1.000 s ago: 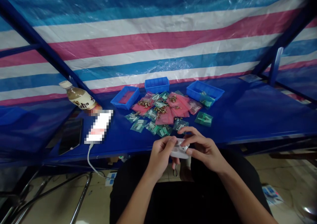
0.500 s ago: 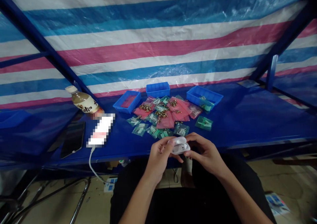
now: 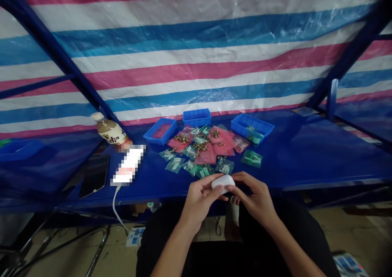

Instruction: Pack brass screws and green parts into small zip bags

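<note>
Both hands are up close together in front of me. My left hand (image 3: 200, 201) cups a white earbud charging case (image 3: 223, 182) from one side, and my right hand (image 3: 254, 197) pinches it from the other with curled fingers (image 3: 243, 180). The case sits between them, right at the near edge of the table (image 3: 306, 156), above my black trousers (image 3: 167, 224). Its rounded white shell faces up, and my fingers cover enough of it that I can't tell whether the lid is fully shut.

Just beyond my fingertips, pink plastic bags (image 3: 206, 152) lie spread across the middle of the table, with loose brass fittings (image 3: 183, 139) scattered on them. Small green-tinted zip bags (image 3: 224, 165) with pale parts inside lie around them. Three blue plastic trays stand toward the far edge: one with a pink lining (image 3: 160, 131), a small one in the middle (image 3: 197, 117), and one on the right (image 3: 252, 126) with zip bags in it.

Toward the left end stand a bottle of tan drink (image 3: 108, 129) and a pixelated white object (image 3: 128, 165) with a white cable (image 3: 115, 205) running over the near edge. A dark smartphone (image 3: 94, 176) lies beside it. Striped tarpaulin (image 3: 196, 71) hangs behind the table.
</note>
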### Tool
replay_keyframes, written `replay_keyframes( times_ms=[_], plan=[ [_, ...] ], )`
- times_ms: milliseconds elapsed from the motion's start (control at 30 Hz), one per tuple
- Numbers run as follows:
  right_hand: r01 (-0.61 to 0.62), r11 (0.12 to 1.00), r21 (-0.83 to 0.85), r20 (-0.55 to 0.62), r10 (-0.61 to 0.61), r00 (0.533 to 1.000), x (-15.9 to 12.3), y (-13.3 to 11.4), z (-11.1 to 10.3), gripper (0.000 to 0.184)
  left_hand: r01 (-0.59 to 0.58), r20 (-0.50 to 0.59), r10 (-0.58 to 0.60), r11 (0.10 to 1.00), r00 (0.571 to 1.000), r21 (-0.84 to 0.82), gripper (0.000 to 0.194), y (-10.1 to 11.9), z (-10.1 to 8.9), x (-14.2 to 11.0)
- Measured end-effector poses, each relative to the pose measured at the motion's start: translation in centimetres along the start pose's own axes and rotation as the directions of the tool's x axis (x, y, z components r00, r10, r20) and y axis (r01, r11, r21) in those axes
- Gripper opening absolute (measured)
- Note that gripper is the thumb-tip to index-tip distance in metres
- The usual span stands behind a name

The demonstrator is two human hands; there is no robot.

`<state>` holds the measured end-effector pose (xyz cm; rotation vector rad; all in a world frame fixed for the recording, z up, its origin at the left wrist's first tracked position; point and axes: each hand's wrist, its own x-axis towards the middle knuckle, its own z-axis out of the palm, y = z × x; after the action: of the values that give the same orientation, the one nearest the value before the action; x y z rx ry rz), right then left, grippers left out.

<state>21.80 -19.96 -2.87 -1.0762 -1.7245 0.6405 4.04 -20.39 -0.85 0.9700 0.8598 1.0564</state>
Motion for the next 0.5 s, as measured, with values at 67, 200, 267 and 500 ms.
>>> replay_keyframes(
  times_ms=[67,200,267,500],
  plan=[
    [0.023,1.0,-0.021,-0.001,-0.023,1.0,-0.1,0.2,0.1,0.014,-0.01,-0.015,0.01,1.0,1.0,0.013,0.047,-0.2,0.0,0.0],
    [0.028,0.999,-0.035,0.009,-0.028,1.0,-0.2,0.9,0.2,0.026,-0.113,-0.132,0.131,0.985,0.983,0.131,0.045,0.2,-0.8,0.0],
    [0.016,0.998,-0.06,-0.014,-0.017,1.0,-0.2,1.1,0.2,0.028,-0.18,-0.265,0.248,0.95,0.932,0.256,0.044,1.0,-2.0,0.0],
    [0.121,0.972,-0.203,-0.03,-0.129,0.991,-0.1,1.3,0.7,0.019,-0.031,-0.417,0.689,0.537,0.593,0.843,0.034,5.7,-9.9,-1.9]
  ],
)
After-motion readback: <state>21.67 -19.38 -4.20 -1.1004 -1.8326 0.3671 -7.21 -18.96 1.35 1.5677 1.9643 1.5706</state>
